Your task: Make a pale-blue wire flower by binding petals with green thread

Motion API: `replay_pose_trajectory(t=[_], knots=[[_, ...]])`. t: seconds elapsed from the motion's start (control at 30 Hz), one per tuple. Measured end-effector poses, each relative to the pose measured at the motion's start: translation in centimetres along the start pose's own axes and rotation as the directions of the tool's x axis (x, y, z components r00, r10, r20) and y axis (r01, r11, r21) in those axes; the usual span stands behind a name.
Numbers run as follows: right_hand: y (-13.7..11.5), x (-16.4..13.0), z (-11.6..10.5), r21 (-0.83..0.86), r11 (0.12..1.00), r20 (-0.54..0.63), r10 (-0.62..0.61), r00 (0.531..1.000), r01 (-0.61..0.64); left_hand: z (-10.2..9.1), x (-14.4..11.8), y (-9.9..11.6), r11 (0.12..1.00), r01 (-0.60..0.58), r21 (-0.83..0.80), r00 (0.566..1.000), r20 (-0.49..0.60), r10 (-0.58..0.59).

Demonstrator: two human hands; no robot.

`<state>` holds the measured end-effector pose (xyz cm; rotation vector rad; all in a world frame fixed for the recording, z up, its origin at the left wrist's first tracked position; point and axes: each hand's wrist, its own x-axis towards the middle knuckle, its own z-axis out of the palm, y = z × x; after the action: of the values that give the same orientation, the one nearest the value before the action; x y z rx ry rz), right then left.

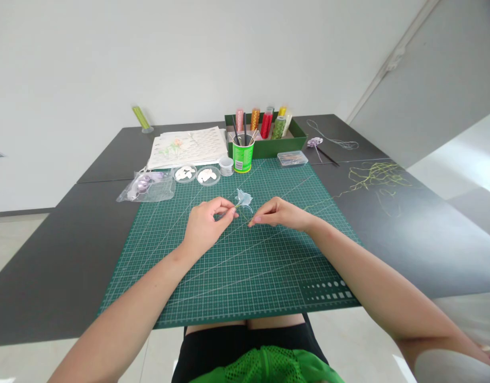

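Observation:
Over the middle of the green cutting mat (213,266), my left hand (211,218) pinches the thin stem of a pale blue fabric flower (244,198). The flower's petals point away from me. Just right of it, my right hand (279,213) is closed in a pinch on a fine yellow-green thread. That thread appears to trail across the mat to a loose tangle of yellow-green thread (374,175) on the right of the table. A thin curved strand shows between the two hands.
A green tin (243,158) with sticks and a green box (295,141) of thread spools stand behind the mat. Round dishes of white pieces (208,175), a plastic bag (147,187), papers (185,149), a clear case (293,158) and a purple flower (315,142) lie around.

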<state>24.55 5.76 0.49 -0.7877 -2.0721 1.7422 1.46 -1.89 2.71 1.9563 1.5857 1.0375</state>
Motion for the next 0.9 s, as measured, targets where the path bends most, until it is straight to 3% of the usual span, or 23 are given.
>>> replay_pose_trajectory(t=[0.13,0.27,0.33,0.43,0.57,0.63,0.73,0.8,0.83,0.9], knots=[[-0.3,-0.1,0.1,0.074,0.997,-0.010,-0.025,1.000,0.025,0.4,0.1,-0.5,0.989,-0.023,0.147,0.999,-0.029,0.028],[-0.7,-0.2,0.5,0.116,0.993,-0.015,-0.033,0.999,0.034,0.6,0.1,-0.7,0.987,-0.016,0.160,0.999,-0.039,0.023],[-0.7,-0.2,0.6,0.135,0.990,-0.003,-0.034,0.999,0.034,0.6,0.1,-0.7,0.997,0.004,0.076,0.999,-0.033,-0.001],[-0.7,-0.2,0.7,0.203,0.979,-0.016,-0.016,1.000,0.019,0.5,0.2,-0.8,0.978,0.100,-0.182,0.995,-0.005,-0.103],[-0.6,-0.2,0.4,0.329,0.942,-0.219,0.007,0.976,0.067,0.4,0.6,-1.1,0.901,0.183,-0.394,0.979,-0.009,-0.202],[-0.6,-0.2,0.0,0.271,0.961,-0.373,0.051,0.927,0.056,0.3,0.6,-1.3,0.884,0.180,-0.432,0.976,-0.029,-0.214],[-0.4,0.0,-0.3,-0.064,0.982,-0.625,0.101,0.775,-0.179,0.3,0.6,-1.5,0.869,0.171,-0.464,0.974,-0.053,-0.220],[-0.2,0.0,-0.3,-0.337,0.877,-0.741,-0.022,0.671,-0.344,0.4,0.5,-1.4,0.870,0.168,-0.465,0.975,-0.053,-0.216],[-0.1,0.1,-0.1,-0.445,0.811,-0.758,-0.115,0.642,-0.380,0.4,0.4,-1.4,0.872,0.167,-0.460,0.976,-0.051,-0.213],[0.1,0.2,0.4,-0.584,0.737,-0.718,-0.272,0.641,-0.341,0.4,0.3,-1.2,0.878,0.166,-0.449,0.977,-0.044,-0.207]])
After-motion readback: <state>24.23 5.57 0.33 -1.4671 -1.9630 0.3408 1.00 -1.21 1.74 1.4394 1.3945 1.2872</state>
